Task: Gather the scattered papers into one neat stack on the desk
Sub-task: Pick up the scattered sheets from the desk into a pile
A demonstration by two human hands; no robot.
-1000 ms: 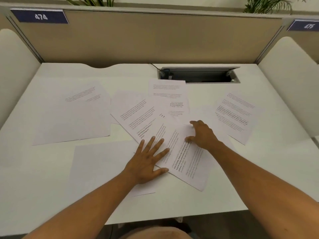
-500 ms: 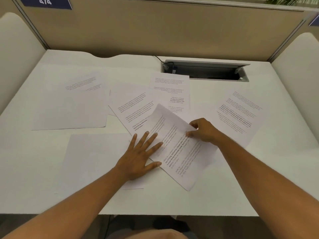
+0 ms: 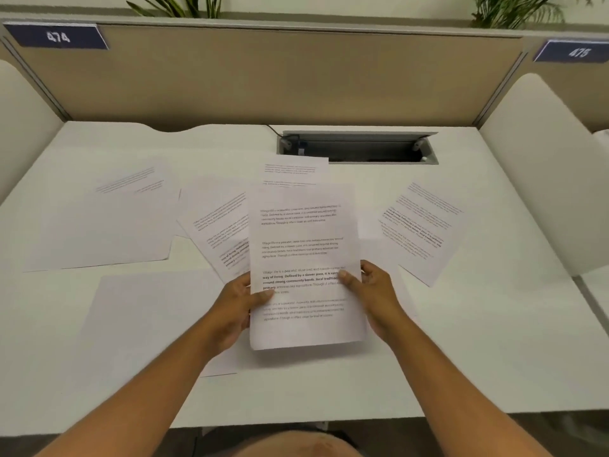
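Nearest the camera, the left hand (image 3: 235,308) and the right hand (image 3: 372,296) each pinched a side edge of one printed sheet (image 3: 304,265), thumbs on its printed face and fingers behind it; the sheet was lifted off the white desk (image 3: 461,357) and faced the viewer with its text upright, a shadow under its lower edge; beneath the left forearm a blank sheet (image 3: 141,324) lay flat near the desk's front edge; just past it, partly hidden behind the held page, a slanted printed sheet (image 3: 220,225) lay on the desk, overlapping other paper whose edges could not be told apart; to the far left a large, mostly blank sheet (image 3: 108,222) with a few faint lines at its top lay flat, well apart from the hands; to the right another printed sheet (image 3: 425,229) lay at an angle; behind the held page the top of one more printed sheet (image 3: 293,168) showed, its far edge touching the open cable tray (image 3: 359,148) set into the desk; beyond stood the beige partition (image 3: 280,77) with number plates 474 (image 3: 57,36) and 475 (image 3: 576,51).
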